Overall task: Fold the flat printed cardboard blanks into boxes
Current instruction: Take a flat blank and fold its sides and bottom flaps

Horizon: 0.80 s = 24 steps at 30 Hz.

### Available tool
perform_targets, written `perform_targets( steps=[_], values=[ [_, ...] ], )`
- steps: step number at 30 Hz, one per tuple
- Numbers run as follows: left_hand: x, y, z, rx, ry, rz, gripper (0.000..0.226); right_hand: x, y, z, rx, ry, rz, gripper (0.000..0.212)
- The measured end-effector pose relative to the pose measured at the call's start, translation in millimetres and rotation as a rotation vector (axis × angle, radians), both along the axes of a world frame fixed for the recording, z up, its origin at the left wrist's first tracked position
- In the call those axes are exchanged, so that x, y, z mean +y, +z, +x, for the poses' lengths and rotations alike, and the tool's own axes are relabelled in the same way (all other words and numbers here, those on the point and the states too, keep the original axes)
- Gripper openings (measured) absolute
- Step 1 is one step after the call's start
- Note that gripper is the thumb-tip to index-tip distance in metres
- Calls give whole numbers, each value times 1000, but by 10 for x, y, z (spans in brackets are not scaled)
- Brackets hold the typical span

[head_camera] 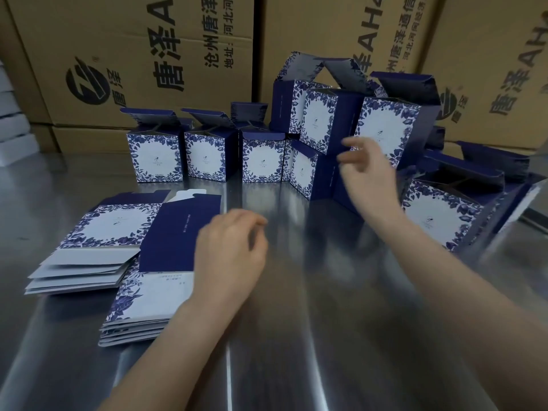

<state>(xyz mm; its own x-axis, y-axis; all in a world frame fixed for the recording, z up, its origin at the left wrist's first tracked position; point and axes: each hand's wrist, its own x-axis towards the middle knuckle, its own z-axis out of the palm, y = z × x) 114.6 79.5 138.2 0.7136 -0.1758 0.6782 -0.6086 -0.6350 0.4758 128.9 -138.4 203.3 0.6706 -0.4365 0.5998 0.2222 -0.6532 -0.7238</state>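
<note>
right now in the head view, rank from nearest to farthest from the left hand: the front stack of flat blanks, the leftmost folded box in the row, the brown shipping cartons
From the left hand:
1. Front stack of flat blanks, right beside the hand on its left.
2. Leftmost folded box, standing farther back on the left.
3. Brown shipping cartons, behind everything.

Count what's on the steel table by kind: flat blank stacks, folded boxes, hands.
Stacks of flat blue-and-white floral printed cardboard blanks: 2
Folded blue-and-white floral cardboard boxes showing a front face: 8, with more hidden behind that cannot be counted
Bare hands, left hand and right hand: 2
Total: 12
</note>
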Motion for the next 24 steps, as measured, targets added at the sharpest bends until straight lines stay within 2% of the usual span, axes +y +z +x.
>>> perform_targets(
  steps=[2, 5, 8, 11, 16, 24],
  values=[
    [83, 16, 82, 69, 142, 46, 25, 258, -156, -36, 78, 79, 61, 32],
    [180, -13, 177, 325, 315, 233, 48, 596, -367, -69, 193, 154, 225, 25],
    [234, -57, 247, 539, 350, 346, 64, 792, -585, -59, 275, 184, 267, 29],
    [274, -86, 282, 648, 356, 395, 65, 853, -779, -41, 333, 191, 316, 36],
    [312, -101, 286, 642, 376, 479, 56, 798, -926, -64, 414, 265, 435, 37],
    [257, -61, 231, 539, 353, 372, 41, 784, -941, -77, 420, 358, 501, 34]
  ],
)
